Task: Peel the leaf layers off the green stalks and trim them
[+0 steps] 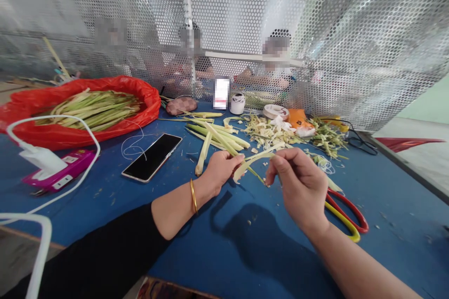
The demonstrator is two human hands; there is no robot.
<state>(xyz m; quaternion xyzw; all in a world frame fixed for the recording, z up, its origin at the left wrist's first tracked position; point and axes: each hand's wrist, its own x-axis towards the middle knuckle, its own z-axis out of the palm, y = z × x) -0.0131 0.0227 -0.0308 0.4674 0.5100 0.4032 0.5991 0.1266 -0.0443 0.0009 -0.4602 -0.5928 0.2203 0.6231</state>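
My left hand (pixel 220 169) is closed around a pale green stalk (pixel 224 142) that slants up and away over the blue table (pixel 245 252). A gold bangle sits on that wrist. My right hand (pixel 298 181) pinches a thin curved strip (pixel 256 159) peeled off the same stalk, a little to the right. Both hands hover just above the table. More stalks (pixel 210 133) lie in a loose bunch behind my left hand.
A red bag (pixel 52 135) of stalks sits at back left. A black phone (pixel 152 156) and a pink power strip (pixel 59 173) with white cable lie left. Red-and-yellow scissors (pixel 345 217) rest by my right wrist. Trimmings (pixel 270 133), tape rolls and perforated screen stand behind.
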